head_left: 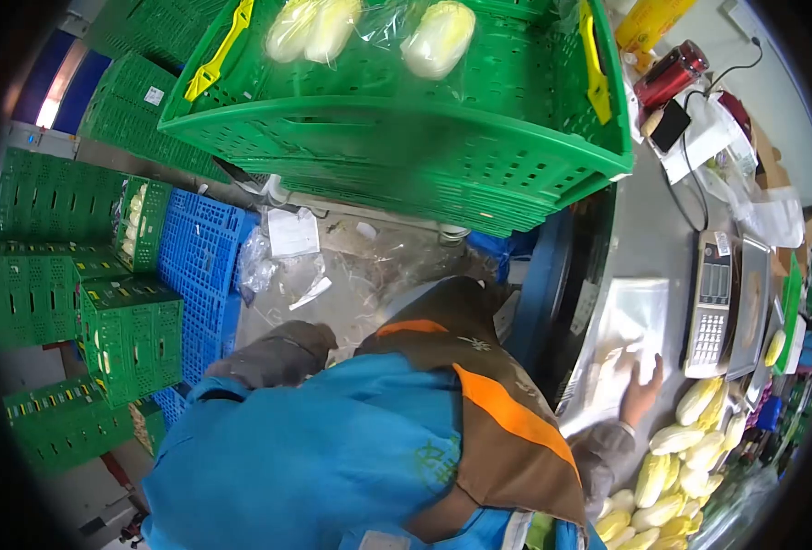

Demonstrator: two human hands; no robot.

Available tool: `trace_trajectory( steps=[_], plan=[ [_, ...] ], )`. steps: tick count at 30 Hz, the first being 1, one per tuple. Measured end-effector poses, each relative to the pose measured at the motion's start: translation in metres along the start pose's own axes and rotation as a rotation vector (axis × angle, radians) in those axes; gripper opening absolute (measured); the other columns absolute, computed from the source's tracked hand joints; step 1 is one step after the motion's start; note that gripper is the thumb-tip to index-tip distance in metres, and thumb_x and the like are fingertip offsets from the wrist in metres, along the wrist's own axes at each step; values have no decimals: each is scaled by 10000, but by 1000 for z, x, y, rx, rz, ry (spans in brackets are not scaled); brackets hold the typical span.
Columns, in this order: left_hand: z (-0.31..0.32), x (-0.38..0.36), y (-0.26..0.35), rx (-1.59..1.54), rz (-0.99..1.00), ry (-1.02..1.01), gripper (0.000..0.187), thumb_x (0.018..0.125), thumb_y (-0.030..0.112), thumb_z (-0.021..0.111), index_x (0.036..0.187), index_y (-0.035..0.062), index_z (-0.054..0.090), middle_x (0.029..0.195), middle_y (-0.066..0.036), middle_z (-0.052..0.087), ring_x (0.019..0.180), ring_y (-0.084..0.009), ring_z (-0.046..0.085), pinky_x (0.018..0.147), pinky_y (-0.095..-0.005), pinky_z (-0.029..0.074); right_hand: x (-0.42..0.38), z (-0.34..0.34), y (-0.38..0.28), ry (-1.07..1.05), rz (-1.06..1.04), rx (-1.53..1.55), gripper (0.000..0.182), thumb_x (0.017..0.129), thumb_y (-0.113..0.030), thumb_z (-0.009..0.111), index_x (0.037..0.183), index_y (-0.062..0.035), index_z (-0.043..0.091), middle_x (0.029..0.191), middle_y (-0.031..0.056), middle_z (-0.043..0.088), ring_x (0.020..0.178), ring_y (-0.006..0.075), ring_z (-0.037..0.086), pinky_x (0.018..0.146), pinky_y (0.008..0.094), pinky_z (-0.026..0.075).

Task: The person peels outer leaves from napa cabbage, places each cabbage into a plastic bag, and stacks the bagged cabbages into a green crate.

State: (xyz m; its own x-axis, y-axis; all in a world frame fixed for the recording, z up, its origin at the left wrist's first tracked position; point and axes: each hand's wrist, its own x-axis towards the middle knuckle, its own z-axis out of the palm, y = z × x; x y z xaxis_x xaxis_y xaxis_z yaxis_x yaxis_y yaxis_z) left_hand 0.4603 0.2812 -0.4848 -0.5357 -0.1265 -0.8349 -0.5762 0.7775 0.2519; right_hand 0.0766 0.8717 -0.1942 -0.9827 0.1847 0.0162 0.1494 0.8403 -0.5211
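Note:
My right hand [642, 392] lies with fingers spread on a stack of clear plastic bags [630, 316] on the metal table [649, 229]. Just right of that hand lies a pile of pale yellow cabbages [690, 454]. Only the grey sleeve [277, 353] of my left arm shows, low on the left; the hand itself is hidden. My blue apron and brown-orange vest [479, 403] fill the lower middle. A green crate [406, 137] sits at the top, holding wrapped cabbages [438, 37].
A weighing scale with a keypad [710, 316] stands right of the bags. A red flask [670, 73] and a phone [670, 124] lie at the table's far end. Stacked green crates [131, 335] and blue crates [204, 266] stand on the left, with loose plastic on the floor [287, 275].

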Motion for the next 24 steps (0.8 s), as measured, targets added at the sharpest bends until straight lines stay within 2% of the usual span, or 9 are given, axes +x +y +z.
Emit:
trace_trajectory(
  steps=[5, 7, 10, 12, 13, 16, 18, 20, 24],
  plan=[
    [-55, -27, 73, 244, 416, 217, 280, 655, 312, 666, 859, 121, 666, 825, -144, 646, 770, -311, 620, 720, -412, 487, -64, -12, -26, -100, -31, 164, 323, 841, -60, 576, 1151, 22, 530, 1088, 148, 582, 1022, 234, 546, 895, 343, 418],
    [-79, 6, 96, -57, 176, 305, 257, 717, 246, 603, 936, 122, 659, 825, -142, 641, 793, -288, 621, 709, -401, 483, -99, 2, -37, -177, 39, 344, 286, 838, -17, 555, 1119, 37, 547, 1010, 117, 620, 926, 166, 586, 814, 279, 461],
    [-142, -17, 112, -336, 361, 334, 240, 768, 152, 598, 983, 46, 615, 795, -117, 641, 709, -226, 616, 654, -353, 483, -166, 33, -106, -323, 129, 268, 243, 832, -16, 567, 1073, 19, 556, 975, 91, 622, 905, 144, 584, 810, 259, 450],
    [-176, -40, 104, -837, 177, 14, 292, 755, 213, 603, 1021, 92, 625, 866, -106, 665, 712, -191, 634, 633, -316, 497, -205, 66, -127, -484, 0, 220, 289, 799, -58, 610, 1068, 40, 570, 980, 177, 634, 885, 232, 622, 791, 303, 468],
    [-180, -40, 85, -799, 206, 21, 307, 745, 180, 620, 1043, 107, 625, 848, -64, 669, 657, -103, 601, 582, -256, 486, -225, 80, -159, -566, 120, 251, 290, 783, -58, 615, 1055, 36, 577, 954, 188, 633, 861, 236, 626, 758, 315, 481],
    [-159, -31, -5, -733, 164, -10, 325, 727, 198, 635, 1030, 80, 630, 837, -80, 671, 690, -137, 630, 611, -283, 502, -277, 107, -187, -801, -21, 292, 346, 739, -32, 634, 1073, 29, 567, 914, 175, 634, 831, 251, 640, 727, 310, 493],
    [-159, -39, -57, -60, 105, 83, 346, 696, 192, 655, 1008, 45, 635, 826, -106, 669, 684, -173, 651, 614, -314, 520, -304, 109, -196, -817, 106, 285, 368, 754, -43, 635, 1107, 18, 548, 931, 149, 637, 854, 218, 639, 733, 291, 498],
    [-152, -31, -126, -347, -180, -159, 335, 696, 156, 706, 989, 19, 617, 835, -133, 649, 646, -200, 650, 547, -334, 521, -325, 108, -191, -799, 205, 289, 376, 766, -48, 629, 1125, 14, 535, 948, 137, 638, 869, 198, 637, 737, 278, 497],
    [-156, -20, -173, -469, -286, -156, 339, 704, 116, 679, 1022, 28, 600, 807, -134, 639, 594, -202, 641, 477, -334, 503, -344, 103, -189, -799, 250, 230, 371, 796, -37, 602, 1156, -4, 518, 977, 118, 635, 870, 159, 631, 730, 258, 497]
  ],
)
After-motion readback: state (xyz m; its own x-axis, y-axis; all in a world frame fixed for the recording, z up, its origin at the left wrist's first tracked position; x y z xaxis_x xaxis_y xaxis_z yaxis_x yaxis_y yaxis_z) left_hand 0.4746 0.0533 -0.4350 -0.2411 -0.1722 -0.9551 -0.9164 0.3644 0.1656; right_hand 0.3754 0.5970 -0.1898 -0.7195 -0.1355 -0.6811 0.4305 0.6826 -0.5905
